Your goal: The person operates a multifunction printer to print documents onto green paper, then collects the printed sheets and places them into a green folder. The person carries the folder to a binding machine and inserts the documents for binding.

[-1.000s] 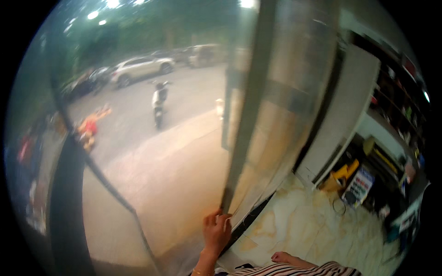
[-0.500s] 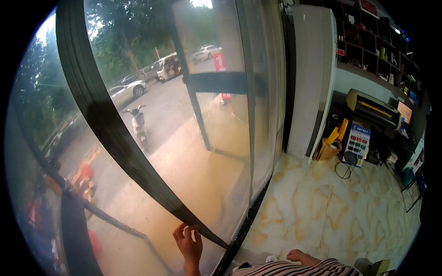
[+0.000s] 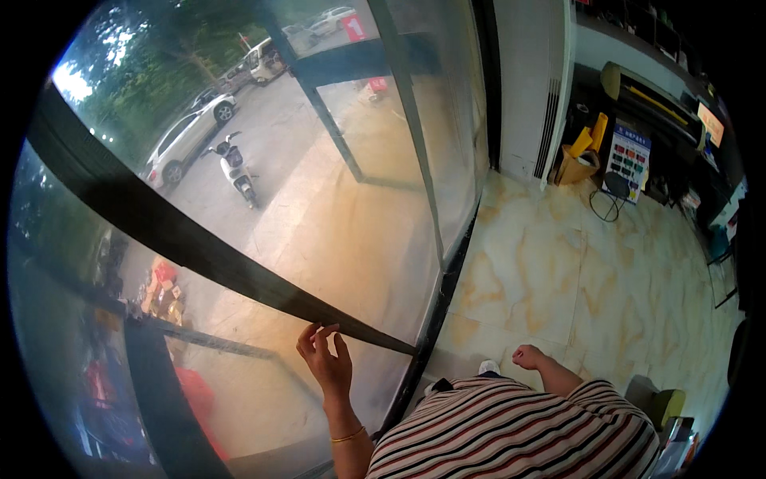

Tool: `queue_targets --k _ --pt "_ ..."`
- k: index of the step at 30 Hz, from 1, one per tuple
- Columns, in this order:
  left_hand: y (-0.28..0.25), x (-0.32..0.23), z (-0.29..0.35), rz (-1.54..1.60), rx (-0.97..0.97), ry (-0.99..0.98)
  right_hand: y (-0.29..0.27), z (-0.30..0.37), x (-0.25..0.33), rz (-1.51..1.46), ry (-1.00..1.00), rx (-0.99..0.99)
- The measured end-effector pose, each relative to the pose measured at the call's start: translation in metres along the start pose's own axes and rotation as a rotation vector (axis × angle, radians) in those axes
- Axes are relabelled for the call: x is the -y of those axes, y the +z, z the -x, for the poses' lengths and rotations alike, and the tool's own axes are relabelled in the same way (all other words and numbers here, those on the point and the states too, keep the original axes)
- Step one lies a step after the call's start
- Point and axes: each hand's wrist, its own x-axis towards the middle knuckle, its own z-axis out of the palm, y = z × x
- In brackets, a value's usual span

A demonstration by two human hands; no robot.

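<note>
A clear plastic door curtain (image 3: pixel 335 247) hangs on my left, with a broad dark strip (image 3: pixel 199 249) slanting down across it. My left hand (image 3: pixel 329 367), wearing a thin gold-coloured bangle (image 3: pixel 349 436) at the wrist, is raised to the strip's lower part. Its bent fingers appear closed on the strip's edge, though the contact is partly hidden. Over the floor, away from the curtain, my right hand (image 3: pixel 527 357) is curled into a loose fist. Nothing shows in it. My striped shirt (image 3: pixel 511 431) fills the bottom of the view.
Beyond the curtain are a door frame (image 3: pixel 327 120), a white scooter (image 3: pixel 238 172) and parked cars (image 3: pixel 187 136). A tall white cabinet-like unit (image 3: pixel 531 88) stands ahead. Farther right are a wide printer (image 3: pixel 650 104), a box with yellow rolls (image 3: pixel 576 166) and a colour chart (image 3: pixel 628 160). The floor (image 3: pixel 550 263) is marbled tile.
My view has tipped downward, so more of my shirt and the floor shows. The left hand stays at the strip's lower part, and the right hand is still curled.
</note>
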Motion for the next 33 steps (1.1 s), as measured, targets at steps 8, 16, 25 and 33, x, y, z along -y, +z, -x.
queue_targets --k 8,16,25,33 --pt "0.004 -0.01 0.0 0.016 0.093 -0.005 0.019 0.011 -0.013 -0.044 0.04 -0.019" --pt "0.012 -0.025 0.007 -0.06 0.128 -0.044 0.037 0.037 -0.045 -0.24 0.215 0.057" --pt "0.074 -0.04 0.056 -0.055 0.805 0.093 0.029 0.043 -0.105 -0.496 0.276 -0.011" --pt "0.18 -0.044 0.101 0.182 1.22 -0.314 0.026 0.052 -0.17 -0.836 0.303 -0.357"
